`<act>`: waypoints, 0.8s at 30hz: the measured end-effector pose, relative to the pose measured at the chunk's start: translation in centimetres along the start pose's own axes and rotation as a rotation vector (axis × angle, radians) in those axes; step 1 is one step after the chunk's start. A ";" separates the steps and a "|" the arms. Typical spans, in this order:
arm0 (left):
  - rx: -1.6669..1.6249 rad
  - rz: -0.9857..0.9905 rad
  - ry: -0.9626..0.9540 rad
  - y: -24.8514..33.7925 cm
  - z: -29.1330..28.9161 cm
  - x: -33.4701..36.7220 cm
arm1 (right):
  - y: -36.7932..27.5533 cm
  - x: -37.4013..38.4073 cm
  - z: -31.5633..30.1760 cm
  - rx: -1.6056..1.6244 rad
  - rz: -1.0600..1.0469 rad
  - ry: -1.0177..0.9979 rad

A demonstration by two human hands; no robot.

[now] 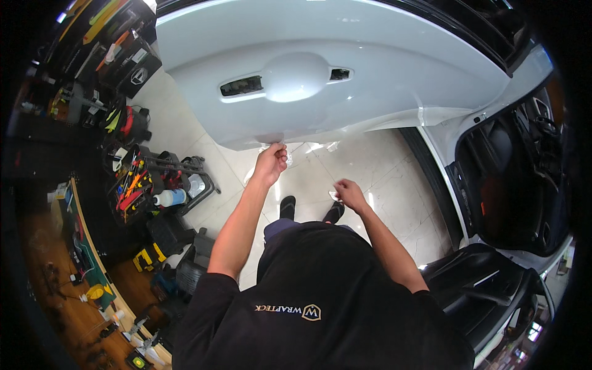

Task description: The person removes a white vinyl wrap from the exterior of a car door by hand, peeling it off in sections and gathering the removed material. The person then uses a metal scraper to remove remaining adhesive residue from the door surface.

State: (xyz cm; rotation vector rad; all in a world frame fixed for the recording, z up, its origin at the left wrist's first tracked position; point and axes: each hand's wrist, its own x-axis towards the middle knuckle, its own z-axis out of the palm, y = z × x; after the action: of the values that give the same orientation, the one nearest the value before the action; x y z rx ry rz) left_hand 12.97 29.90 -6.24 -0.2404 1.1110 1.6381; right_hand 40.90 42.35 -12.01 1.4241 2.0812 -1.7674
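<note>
A pale grey-white car door panel spans the top of the view, its handle recess showing two dark openings. Along its lower edge, thin clear film sticks out with shiny, wrinkled edges. My left hand is closed at that edge, thumb and fingers pinched on what looks like the film's rim. Lower and to the right, my right hand hangs in front of my body, apart from the door. Its fingers are closed round a small white scrap, whose kind I cannot make out.
To the left stands a wheeled tool cart with many hand tools and a white bottle. A wooden workbench lies at lower left. On the right are the car's door opening and black seats. Pale tiles cover the floor.
</note>
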 end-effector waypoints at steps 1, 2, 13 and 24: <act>-0.006 0.016 0.005 0.0 -0.4 -0.2 | -2.8 0.5 0.9 -0.010 -0.080 -0.001; -0.013 0.028 0.010 -0.2 -0.6 -0.2 | -5.4 1.2 1.8 -0.029 -0.157 0.011; 0.039 0.028 -0.079 -0.9 -2.3 0.7 | -19.1 2.9 9.3 -0.101 -0.312 0.301; 0.189 -0.071 -0.158 0.3 -3.3 -1.0 | -17.6 3.5 10.1 -0.051 -0.329 0.428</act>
State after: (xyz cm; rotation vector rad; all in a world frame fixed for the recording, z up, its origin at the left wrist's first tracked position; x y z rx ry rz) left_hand 11.87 26.78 -7.23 -0.0267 1.1149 1.4526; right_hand 22.34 37.78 -4.32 1.6424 2.6905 -1.5953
